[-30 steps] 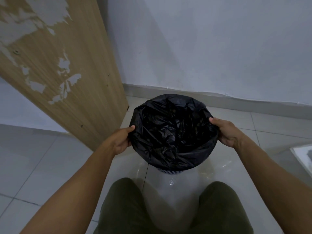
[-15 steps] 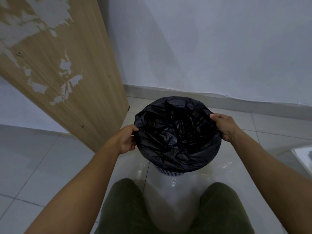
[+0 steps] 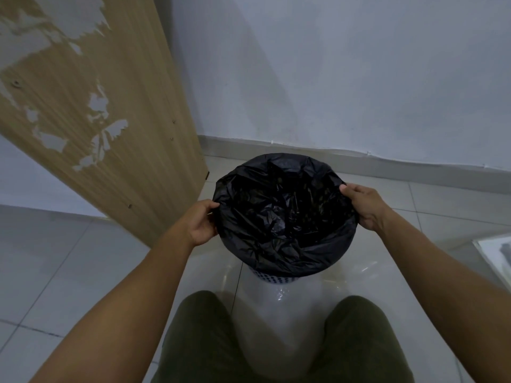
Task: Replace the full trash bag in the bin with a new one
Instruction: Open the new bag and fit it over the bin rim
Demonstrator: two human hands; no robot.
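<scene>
Left hand (image 3: 200, 223): thumb and fingers pinch the bag (image 3: 284, 217) rim at 9 o'clock.
Right hand (image 3: 365, 208): fingers curled over the rim at 3 o'clock.
Bag: black, folded over the bin (image 3: 272, 279) mouth, crumpled inside; contents indistinct.
Bin: only a perforated strip shows at 6 o'clock.
Board (image 3: 110, 106): near, 10 o'clock.
Wall (image 3: 331, 78): near, 12 o'clock.
Floor (image 3: 69, 258): bare tile at 8 o'clock.
Knees (image 3: 199, 341): 6 o'clock.
Flat item (image 3: 495, 252): 4 o'clock, cut off.

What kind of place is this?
Probably an indoor room corner, home or office: glossy tiled floor, plain white wall, peeling wood-laminate panel, small bin lined with a black trash bag.
</scene>
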